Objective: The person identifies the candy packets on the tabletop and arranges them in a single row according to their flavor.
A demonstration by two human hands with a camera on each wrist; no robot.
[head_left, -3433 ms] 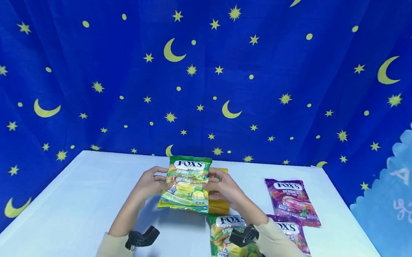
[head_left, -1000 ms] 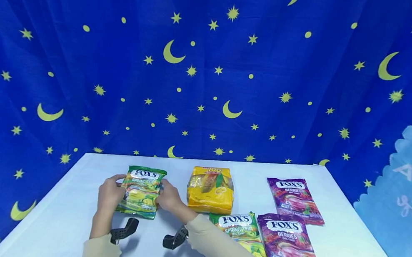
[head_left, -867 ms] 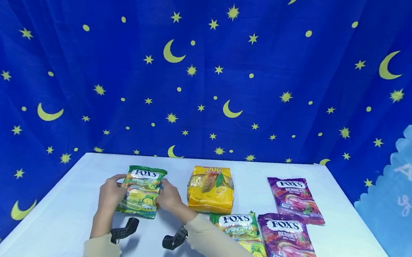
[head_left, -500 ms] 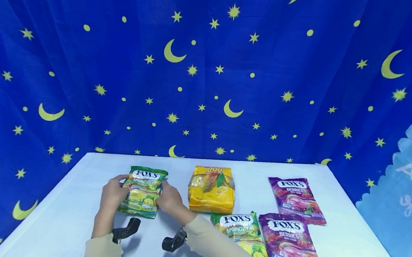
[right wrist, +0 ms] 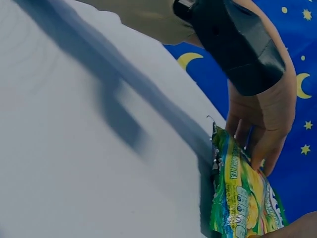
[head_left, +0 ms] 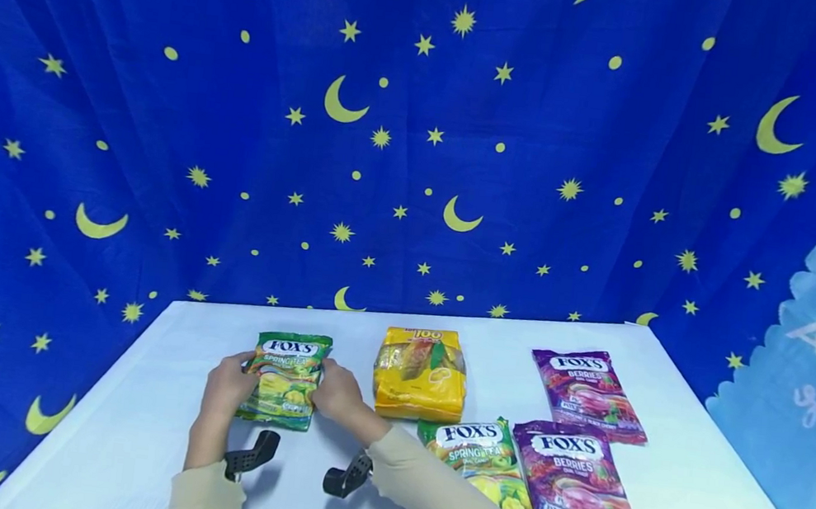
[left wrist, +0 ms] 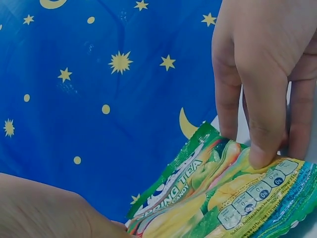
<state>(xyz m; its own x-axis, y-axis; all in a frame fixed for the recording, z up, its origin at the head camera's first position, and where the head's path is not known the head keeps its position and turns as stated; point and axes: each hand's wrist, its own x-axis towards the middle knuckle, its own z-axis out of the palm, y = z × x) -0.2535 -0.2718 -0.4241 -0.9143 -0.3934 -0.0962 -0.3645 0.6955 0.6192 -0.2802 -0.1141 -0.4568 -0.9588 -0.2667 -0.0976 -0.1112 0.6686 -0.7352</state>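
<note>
A green and yellow Fox's Spring Tea candy bag point(head_left: 285, 378) is at the left side of the table, held between both hands with its printed front facing the head camera. My left hand point(head_left: 225, 389) grips its left edge; in the right wrist view that hand point(right wrist: 265, 114) has its thumb on the front and fingers behind. My right hand point(head_left: 341, 393) pinches the right edge, and the left wrist view shows its thumb point(left wrist: 265, 148) pressing the front. Only a small part of my own hand point(right wrist: 302, 228) shows low in the right wrist view.
A yellow candy bag point(head_left: 420, 384) stands right of the held bag. Another Spring Tea bag point(head_left: 473, 452), partly under the right sleeve point(head_left: 443, 490), lies beside two purple Berries bags, one nearer point(head_left: 580, 496) and one farther point(head_left: 587, 394). A starry blue curtain point(head_left: 417, 164) closes off the back.
Both hands have carried the Spring Tea bag left and lower from in front of the yellow bag, which now shows fully. Over the last second the hands and bag have hardly moved.
</note>
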